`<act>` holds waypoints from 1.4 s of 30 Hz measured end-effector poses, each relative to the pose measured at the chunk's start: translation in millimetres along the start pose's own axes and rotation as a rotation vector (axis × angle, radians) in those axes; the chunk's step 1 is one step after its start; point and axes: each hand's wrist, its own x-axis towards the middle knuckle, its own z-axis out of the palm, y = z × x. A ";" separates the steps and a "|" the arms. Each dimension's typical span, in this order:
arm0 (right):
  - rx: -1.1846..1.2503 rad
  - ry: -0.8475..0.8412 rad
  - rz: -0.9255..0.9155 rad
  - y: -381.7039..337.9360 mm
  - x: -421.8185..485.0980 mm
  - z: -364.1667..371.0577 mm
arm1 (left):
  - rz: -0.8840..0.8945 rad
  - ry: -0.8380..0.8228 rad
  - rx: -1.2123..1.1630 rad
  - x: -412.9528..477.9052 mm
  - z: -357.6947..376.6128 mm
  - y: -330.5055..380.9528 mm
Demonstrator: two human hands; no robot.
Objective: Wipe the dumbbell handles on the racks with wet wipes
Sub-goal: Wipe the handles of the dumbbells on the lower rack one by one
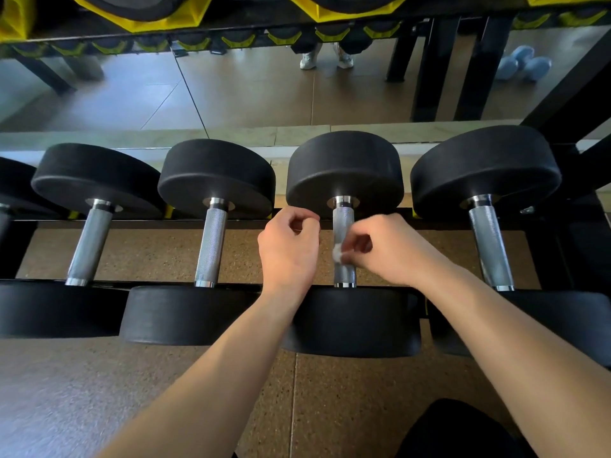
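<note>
Head view is showing a row of black dumbbells [215, 176] lying side by side on the rack [148, 223], with their handles running away from the person. The right hand [388, 251] is pinching a small balled white wet wipe [338, 256] in a narrow grip, pressing it against the knurled handle [344, 226] of the third dumbbell [345, 173] from the left, about midway along. The left hand [289, 251] is hovering just left of that handle, its grip curled narrow.

Stretched toward 12 o'clock, the left hand [287, 249] is curled, empty; at its 3 o'clock the right hand [386, 251] pinches a wipe [339, 257].
</note>
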 end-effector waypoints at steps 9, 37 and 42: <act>0.052 0.231 0.012 -2.7 7.5 6.6 | 0.003 -0.010 0.009 -0.9 -0.2 1.9; 0.435 0.129 0.318 13.8 0.5 5.2 | 0.004 -0.004 0.009 -0.4 1.7 0.2; 0.514 0.268 0.340 16.3 17.9 10.6 | 0.006 0.001 0.008 -0.8 1.9 -0.3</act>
